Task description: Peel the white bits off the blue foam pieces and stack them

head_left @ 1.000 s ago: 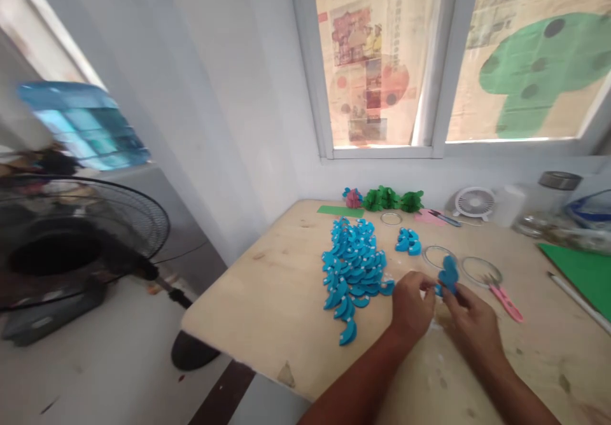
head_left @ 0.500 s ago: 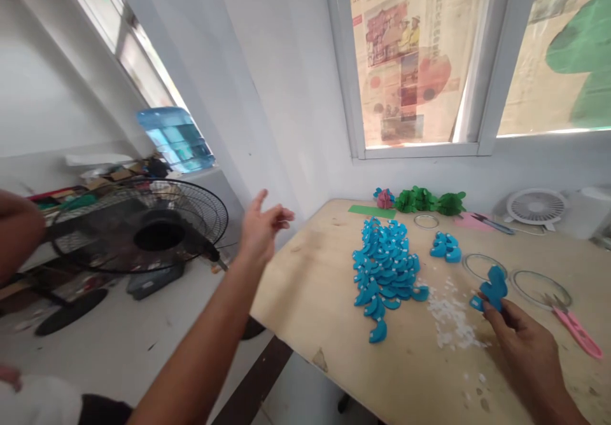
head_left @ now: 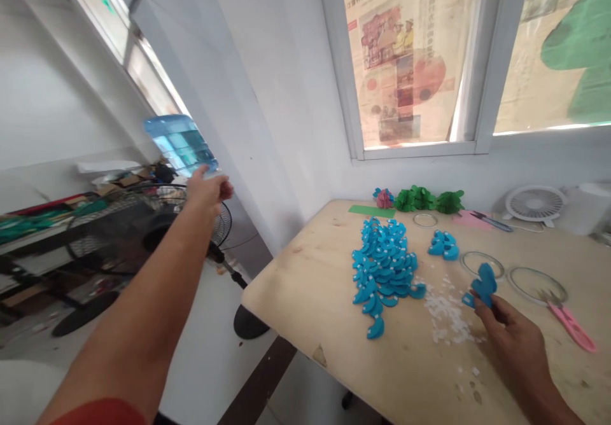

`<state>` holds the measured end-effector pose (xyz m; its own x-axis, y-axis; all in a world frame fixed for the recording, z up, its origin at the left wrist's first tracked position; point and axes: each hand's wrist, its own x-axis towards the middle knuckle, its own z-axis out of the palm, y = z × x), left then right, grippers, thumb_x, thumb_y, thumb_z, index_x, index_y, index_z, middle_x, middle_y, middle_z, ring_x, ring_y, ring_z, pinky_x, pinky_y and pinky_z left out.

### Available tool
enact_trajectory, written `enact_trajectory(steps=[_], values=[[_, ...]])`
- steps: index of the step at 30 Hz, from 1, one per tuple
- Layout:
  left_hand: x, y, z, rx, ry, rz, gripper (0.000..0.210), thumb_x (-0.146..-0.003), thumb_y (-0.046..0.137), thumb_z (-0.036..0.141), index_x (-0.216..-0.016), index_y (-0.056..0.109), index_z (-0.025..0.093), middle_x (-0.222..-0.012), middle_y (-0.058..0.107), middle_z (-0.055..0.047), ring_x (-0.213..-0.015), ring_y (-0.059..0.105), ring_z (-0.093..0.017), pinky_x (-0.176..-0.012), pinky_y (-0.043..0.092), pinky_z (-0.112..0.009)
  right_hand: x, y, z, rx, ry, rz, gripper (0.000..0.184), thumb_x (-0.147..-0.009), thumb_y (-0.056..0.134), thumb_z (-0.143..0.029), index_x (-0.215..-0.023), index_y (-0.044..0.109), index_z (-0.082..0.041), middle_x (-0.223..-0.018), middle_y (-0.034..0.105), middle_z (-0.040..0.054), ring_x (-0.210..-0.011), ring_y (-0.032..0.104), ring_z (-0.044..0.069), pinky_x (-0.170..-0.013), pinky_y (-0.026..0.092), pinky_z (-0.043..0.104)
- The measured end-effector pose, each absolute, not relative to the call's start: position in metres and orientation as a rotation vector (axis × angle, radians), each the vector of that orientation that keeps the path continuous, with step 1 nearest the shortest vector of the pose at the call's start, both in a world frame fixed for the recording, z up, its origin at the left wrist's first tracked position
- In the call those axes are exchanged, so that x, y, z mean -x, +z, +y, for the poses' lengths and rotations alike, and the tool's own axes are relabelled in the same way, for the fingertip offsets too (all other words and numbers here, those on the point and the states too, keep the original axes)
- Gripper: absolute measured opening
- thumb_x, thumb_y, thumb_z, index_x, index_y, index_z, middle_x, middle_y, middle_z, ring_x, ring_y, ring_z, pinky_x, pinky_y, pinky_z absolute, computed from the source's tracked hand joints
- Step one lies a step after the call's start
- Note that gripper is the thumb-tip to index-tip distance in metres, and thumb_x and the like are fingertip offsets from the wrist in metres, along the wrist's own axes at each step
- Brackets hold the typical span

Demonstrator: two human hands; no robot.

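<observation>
My left hand (head_left: 207,191) reaches far out to the left, in front of the fan and the water jug (head_left: 181,142). One finger is stretched out, others look partly bent, and nothing shows in it. Over the right part of the table, my right hand (head_left: 513,329) pinches a few joined blue curved pieces (head_left: 485,283) between thumb and fingers. A large heap of similar blue curved pieces (head_left: 384,259), many with small white squares, lies left of it. A small blue cluster (head_left: 443,245) sits behind. White paper scraps (head_left: 449,310) are scattered near my right hand.
Wire rings, pink-handled scissors (head_left: 570,326), pliers (head_left: 491,221), a green strip (head_left: 371,211), green decorations (head_left: 422,200) and a small white fan (head_left: 535,205) are on the table (head_left: 305,298). A large black fan (head_left: 219,221) stands left of the table, by a loaded shelf.
My left hand has moved left and farther from the table, now in front of the jug and fan. My right hand still holds the blue pieces. The other person's arm at left has gone from view.
</observation>
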<state>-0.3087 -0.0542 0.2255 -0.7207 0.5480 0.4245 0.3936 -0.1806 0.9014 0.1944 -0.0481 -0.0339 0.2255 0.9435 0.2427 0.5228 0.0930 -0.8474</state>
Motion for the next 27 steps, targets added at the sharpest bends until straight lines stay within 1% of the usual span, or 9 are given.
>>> enact_trajectory(steps=[1, 3, 5, 6, 8, 10, 14, 23, 27], values=[[0.284, 0.215, -0.050, -1.133, 2.015, 1.949, 0.057, -0.077, 0.054, 0.011, -0.129, 0.033, 0.016, -0.042, 0.047, 0.012, -0.039, 0.046, -0.005, -0.051, 0.040, -0.021, -0.194, -0.032, -0.049, 1.530, 0.546, -1.398, 0.041, -0.071, 0.054, -0.049, -0.087, 0.071, -0.015, -0.072, 0.070, 0.0055, -0.067, 0.062, 0.026, -0.055, 0.044, 0.029], [0.222, 0.182, -0.044, -1.354, 1.819, 1.863, 0.045, -0.074, 0.056, 0.013, -0.119, 0.049, 0.015, -0.049, 0.056, 0.007, -0.046, 0.051, -0.007, -0.051, 0.042, -0.020, -0.192, -0.028, -0.051, 1.438, 0.575, -1.394, 0.040, -0.072, 0.054, -0.048, -0.084, 0.070, -0.014, -0.071, 0.069, 0.0057, -0.066, 0.061, 0.023, -0.058, 0.044, 0.028], [0.154, 0.141, -0.042, -1.568, 1.630, 1.717, 0.025, -0.071, 0.060, 0.018, -0.095, 0.063, 0.013, -0.057, 0.063, 0.002, -0.052, 0.055, -0.010, -0.051, 0.043, -0.021, -0.189, -0.026, -0.050, 1.410, 0.645, -1.361, 0.040, -0.072, 0.055, -0.049, -0.081, 0.070, -0.013, -0.068, 0.068, 0.0059, -0.066, 0.060, 0.023, -0.056, 0.043, 0.028], [0.120, 0.121, -0.044, -1.639, 1.534, 1.661, 0.017, -0.070, 0.061, 0.020, -0.085, 0.066, 0.014, -0.062, 0.065, 0.000, -0.055, 0.056, -0.011, -0.052, 0.044, -0.022, -0.188, -0.027, -0.049, 1.388, 0.697, -1.319, 0.041, -0.072, 0.055, -0.048, -0.085, 0.070, -0.013, -0.069, 0.068, 0.0056, -0.067, 0.060, 0.023, -0.057, 0.044, 0.028], [0.061, 0.083, -0.049, -1.767, 1.396, 1.546, 0.010, -0.070, 0.061, 0.023, -0.076, 0.067, 0.017, -0.071, 0.068, -0.001, -0.061, 0.059, -0.013, -0.058, 0.046, -0.024, -0.186, -0.030, -0.045, 1.342, 0.788, -1.204, 0.041, -0.071, 0.056, -0.048, -0.087, 0.069, -0.012, -0.073, 0.069, 0.0061, -0.067, 0.060, 0.022, -0.059, 0.045, 0.029], [0.014, 0.052, -0.052, -1.889, 1.325, 1.439, 0.009, -0.072, 0.060, 0.024, -0.074, 0.067, 0.018, -0.075, 0.068, -0.001, -0.067, 0.060, -0.014, -0.063, 0.047, -0.025, -0.187, -0.034, -0.041, 1.286, 0.879, -1.128, 0.039, -0.069, 0.059, -0.045, -0.087, 0.069, -0.011, -0.076, 0.069, 0.0069, -0.066, 0.060, 0.020, -0.061, 0.046, 0.029], [-0.040, 0.016, -0.050, -2.067, 1.263, 1.358, 0.011, -0.076, 0.055, 0.021, -0.077, 0.066, 0.019, -0.078, 0.068, -0.003, -0.068, 0.060, -0.014, -0.062, 0.047, -0.025, -0.188, -0.038, -0.039, 1.224, 0.927, -1.025, 0.036, -0.069, 0.061, -0.042, -0.088, 0.068, -0.012, -0.077, 0.069, 0.0066, -0.064, 0.059, 0.018, -0.062, 0.047, 0.029], [-0.065, -0.027, -0.048, -2.190, 1.241, 1.480, 0.019, -0.082, 0.049, 0.020, -0.090, 0.065, 0.018, -0.087, 0.068, -0.007, -0.080, 0.061, -0.018, -0.073, 0.047, -0.030, -0.186, -0.042, -0.039, 1.228, 0.899, -1.156, 0.033, -0.072, 0.058, -0.043, -0.085, 0.069, -0.014, -0.075, 0.068, 0.0051, -0.073, 0.060, 0.021, -0.065, 0.047, 0.030], [-0.065, -0.024, -0.044, -2.177, 1.206, 1.507, 0.020, -0.083, 0.047, 0.023, -0.091, 0.065, 0.019, -0.086, 0.068, -0.007, -0.082, 0.061, -0.019, -0.077, 0.046, -0.031, -0.189, -0.043, -0.039, 1.267, 0.884, -1.180, 0.036, -0.072, 0.057, -0.043, -0.087, 0.069, -0.013, -0.070, 0.067, 0.0048, -0.071, 0.060, 0.021, -0.062, 0.046, 0.029]])
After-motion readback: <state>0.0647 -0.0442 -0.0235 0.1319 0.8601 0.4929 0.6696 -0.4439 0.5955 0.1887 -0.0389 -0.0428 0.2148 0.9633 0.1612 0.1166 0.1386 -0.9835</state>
